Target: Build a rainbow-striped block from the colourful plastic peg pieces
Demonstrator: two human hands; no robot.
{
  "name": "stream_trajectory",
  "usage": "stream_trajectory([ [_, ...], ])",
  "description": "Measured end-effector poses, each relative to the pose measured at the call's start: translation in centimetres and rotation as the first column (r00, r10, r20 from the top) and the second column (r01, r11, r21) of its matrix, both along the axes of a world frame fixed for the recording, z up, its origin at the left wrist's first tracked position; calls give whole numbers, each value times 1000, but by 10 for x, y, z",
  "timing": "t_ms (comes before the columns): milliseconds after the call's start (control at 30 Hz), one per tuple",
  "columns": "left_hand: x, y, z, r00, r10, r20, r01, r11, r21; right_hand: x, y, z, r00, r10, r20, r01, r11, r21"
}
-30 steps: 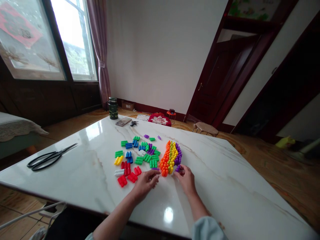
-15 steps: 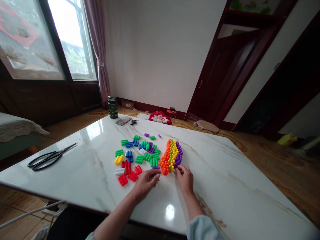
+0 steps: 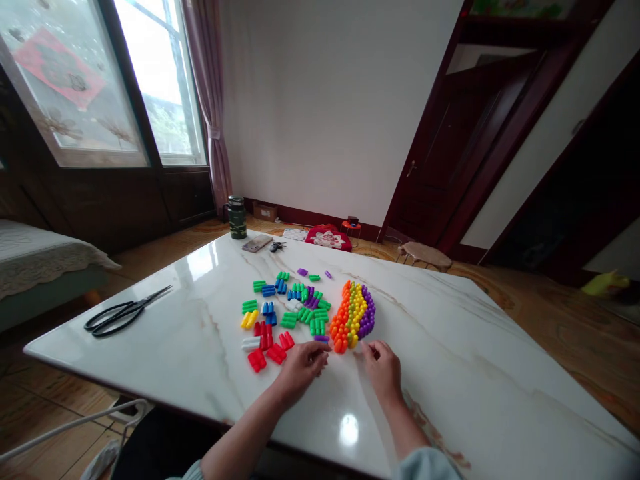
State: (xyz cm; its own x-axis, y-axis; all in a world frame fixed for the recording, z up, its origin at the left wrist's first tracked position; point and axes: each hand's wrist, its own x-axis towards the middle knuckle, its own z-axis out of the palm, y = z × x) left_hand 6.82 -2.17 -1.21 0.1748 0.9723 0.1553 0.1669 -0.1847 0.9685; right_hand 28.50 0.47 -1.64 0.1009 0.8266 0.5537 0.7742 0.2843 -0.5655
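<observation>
The bead cluster (image 3: 355, 315), striped orange, yellow and purple, lies on the white table (image 3: 440, 353). Just off its near end, the left hand (image 3: 301, 368) has curled fingers and the right hand (image 3: 383, 371) bent ones; I cannot tell whether either pinches anything. Left of the cluster lie loose coloured pieces (image 3: 319, 327); well beyond these, scissors (image 3: 129, 315). Far behind the cluster, leftward, are keys (image 3: 276, 247), a phone (image 3: 257, 243) and a green flask (image 3: 237, 220).

Beads (image 3: 367, 313) — glossy, smooth plastic; tabletop (image 3: 440, 373) — polished, marble-look.
</observation>
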Motion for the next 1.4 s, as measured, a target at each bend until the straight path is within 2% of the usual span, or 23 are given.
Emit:
stream_trajectory([
  [100, 0, 1, -3, 1000, 30, 6, -31, 999, 11, -2, -10, 1, 958, 92, 273, -68, 993, -95],
  [200, -5, 11, 4, 991, 82, -102, -67, 987, 144, -7, -15, 2, 888, 129, 442, -69, 987, -148],
  [300, -16, 41, 22, 949, 181, -257, -88, 938, 336, -12, -14, 4, 858, 133, 497, -53, 984, -172],
  [400, -29, 88, 41, 859, 335, -387, -148, 887, 438, -14, -12, 6, 847, 146, 512, -50, 979, -197],
  [467, -37, 120, 50, 774, 307, -553, -57, 905, 421, -14, -12, 6, 845, 150, 513, -44, 976, -212],
  [567, -46, 154, 56, 608, 172, -775, 89, 955, 283, -15, -14, 8, 845, 155, 511, -40, 973, -228],
  [667, -51, 171, 59, 415, 30, -910, 167, 980, 108, -16, -16, 12, 846, 157, 510, -40, 971, -234],
  [700, -53, 174, 59, 370, 2, -929, 182, 980, 75, -17, -17, 13, 846, 157, 509, -40, 972, -234],
  [767, -55, 177, 61, 327, -11, -945, 199, 978, 58, -17, -18, 16, 847, 160, 507, -43, 971, -235],
  [933, -58, 179, 67, 324, 37, -945, 207, 972, 109, -18, -17, 17, 844, 158, 512, -40, 972, -233],
  [1100, -56, 171, 69, 381, 102, -919, 255, 944, 210, -18, -17, 15, 841, 151, 519, -44, 976, -213],
  [1233, -52, 163, 60, 436, 62, -898, 260, 946, 192, -18, -17, 13, 841, 135, 523, -37, 981, -193],
  [1400, -53, 160, 48, 449, 82, -890, 186, 965, 183, -18, -16, 11, 836, 123, 535, -25, 982, -186],
])
